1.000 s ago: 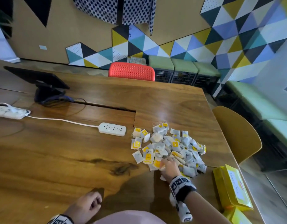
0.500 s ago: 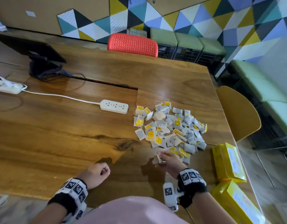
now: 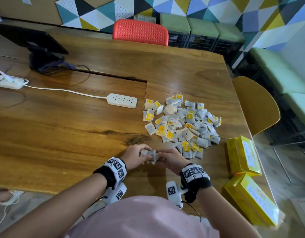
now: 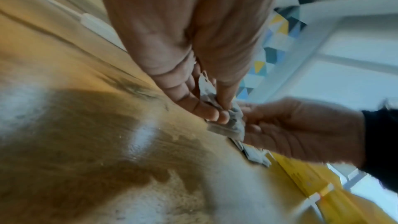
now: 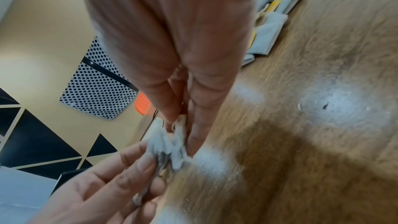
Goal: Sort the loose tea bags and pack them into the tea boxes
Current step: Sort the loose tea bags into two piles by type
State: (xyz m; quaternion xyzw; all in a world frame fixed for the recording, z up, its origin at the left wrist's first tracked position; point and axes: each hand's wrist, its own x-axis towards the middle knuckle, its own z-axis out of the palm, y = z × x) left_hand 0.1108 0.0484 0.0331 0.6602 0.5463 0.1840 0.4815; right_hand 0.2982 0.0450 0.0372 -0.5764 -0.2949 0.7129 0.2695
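Head view: left hand (image 3: 136,156) and right hand (image 3: 170,160) both pinch a small bunch of tea bags (image 3: 149,156) just above the table (image 3: 62,134), near the pile (image 3: 180,124); probably squaring them for packing. Green tea box (image 3: 242,155) and black tea box (image 3: 251,201) lie shut at right. Power strip (image 3: 122,100) sits well clear.

Left wrist view: fingertips (image 4: 212,113) clamp the bunch.

Right wrist view: thumb and fingers nip its other edge; blurred.
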